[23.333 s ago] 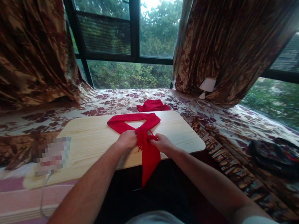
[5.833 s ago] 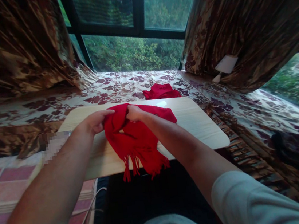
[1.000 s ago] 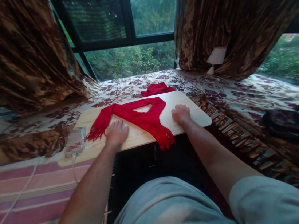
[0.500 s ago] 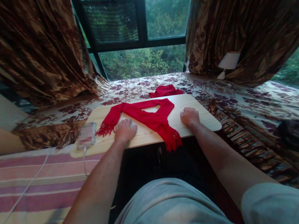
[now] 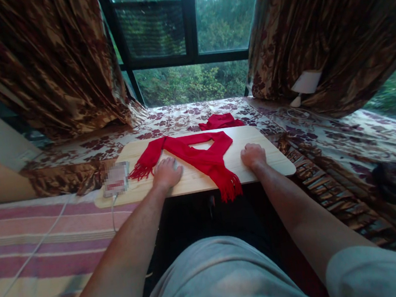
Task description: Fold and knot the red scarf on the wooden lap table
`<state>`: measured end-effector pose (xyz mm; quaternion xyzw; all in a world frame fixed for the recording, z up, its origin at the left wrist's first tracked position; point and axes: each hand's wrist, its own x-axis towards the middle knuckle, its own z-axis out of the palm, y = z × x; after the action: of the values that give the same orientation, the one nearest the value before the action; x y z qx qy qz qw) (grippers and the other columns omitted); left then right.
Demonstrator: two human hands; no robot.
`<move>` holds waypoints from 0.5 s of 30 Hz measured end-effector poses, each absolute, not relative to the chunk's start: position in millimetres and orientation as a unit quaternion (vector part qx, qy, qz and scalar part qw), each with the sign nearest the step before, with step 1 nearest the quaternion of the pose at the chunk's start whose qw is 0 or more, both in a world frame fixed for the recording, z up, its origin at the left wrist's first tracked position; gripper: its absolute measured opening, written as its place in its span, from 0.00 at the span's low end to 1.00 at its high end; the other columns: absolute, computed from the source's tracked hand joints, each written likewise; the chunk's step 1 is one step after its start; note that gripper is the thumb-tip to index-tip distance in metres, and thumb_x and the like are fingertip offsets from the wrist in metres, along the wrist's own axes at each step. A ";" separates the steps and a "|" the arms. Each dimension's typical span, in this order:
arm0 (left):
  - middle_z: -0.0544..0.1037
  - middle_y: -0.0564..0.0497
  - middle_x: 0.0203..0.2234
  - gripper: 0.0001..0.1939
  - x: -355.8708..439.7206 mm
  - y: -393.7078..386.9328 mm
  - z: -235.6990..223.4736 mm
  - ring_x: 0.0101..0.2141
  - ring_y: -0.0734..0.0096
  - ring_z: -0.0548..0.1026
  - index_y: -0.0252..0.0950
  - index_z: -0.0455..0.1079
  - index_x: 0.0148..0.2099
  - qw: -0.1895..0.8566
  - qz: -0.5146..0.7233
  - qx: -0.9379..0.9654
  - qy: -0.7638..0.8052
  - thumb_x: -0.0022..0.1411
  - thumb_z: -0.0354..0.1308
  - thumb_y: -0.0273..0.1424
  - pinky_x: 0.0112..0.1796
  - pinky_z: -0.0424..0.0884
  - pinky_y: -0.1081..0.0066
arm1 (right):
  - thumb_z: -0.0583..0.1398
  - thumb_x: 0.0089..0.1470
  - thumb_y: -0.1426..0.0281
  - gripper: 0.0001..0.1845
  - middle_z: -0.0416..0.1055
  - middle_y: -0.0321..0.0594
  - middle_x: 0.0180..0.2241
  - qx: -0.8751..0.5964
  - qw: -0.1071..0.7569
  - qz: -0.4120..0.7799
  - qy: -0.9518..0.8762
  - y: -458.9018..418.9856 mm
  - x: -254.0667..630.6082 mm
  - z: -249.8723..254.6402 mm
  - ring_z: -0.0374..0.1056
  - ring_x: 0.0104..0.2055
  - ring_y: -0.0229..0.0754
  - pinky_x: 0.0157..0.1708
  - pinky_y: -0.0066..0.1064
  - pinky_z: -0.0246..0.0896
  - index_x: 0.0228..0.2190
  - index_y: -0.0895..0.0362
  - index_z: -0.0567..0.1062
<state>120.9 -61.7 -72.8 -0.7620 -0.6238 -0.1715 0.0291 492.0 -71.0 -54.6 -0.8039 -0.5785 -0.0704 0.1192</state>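
A red scarf [image 5: 193,155] with fringed ends lies crossed over itself in a loop on a small light wooden table [image 5: 254,135]. One fringe hangs past the table's near edge; the other is at the left. My left hand [image 5: 166,173] rests on the wood just below the scarf's left part, fingers forward and lightly bent, holding nothing I can see. To the right of the scarf, apart from it, my right hand [image 5: 253,155] lies on the tabletop with its fingers curled in like a fist. Nothing shows in it.
A phone-like device [image 5: 116,179], blurred out, sits at the table's left end with a white cable [image 5: 113,215]. Behind the table, more red cloth [image 5: 220,120] lies on the flower-patterned window seat [image 5: 175,116]. A white lamp [image 5: 306,82] stands right; a striped bedspread [image 5: 42,237] spreads left.
The view has shifted very slightly. Both hands and the scarf stay where they were on the table.
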 end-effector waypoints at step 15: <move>0.70 0.41 0.62 0.27 120.2 -60.7 -73.5 0.62 0.55 0.65 0.34 0.69 0.60 0.025 -0.171 -0.764 -0.621 0.67 0.47 0.45 0.62 0.58 0.59 | 0.50 0.65 0.69 0.18 0.73 0.56 0.46 -0.785 0.138 -0.111 -0.593 -75.5 488.1 -54.7 0.68 0.49 0.52 0.46 0.37 0.59 0.44 0.63 0.77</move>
<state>120.2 -60.7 -73.5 -0.7642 -0.6214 -0.1707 0.0253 488.1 -75.5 -54.7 -0.7853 -0.5932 -0.1112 0.1382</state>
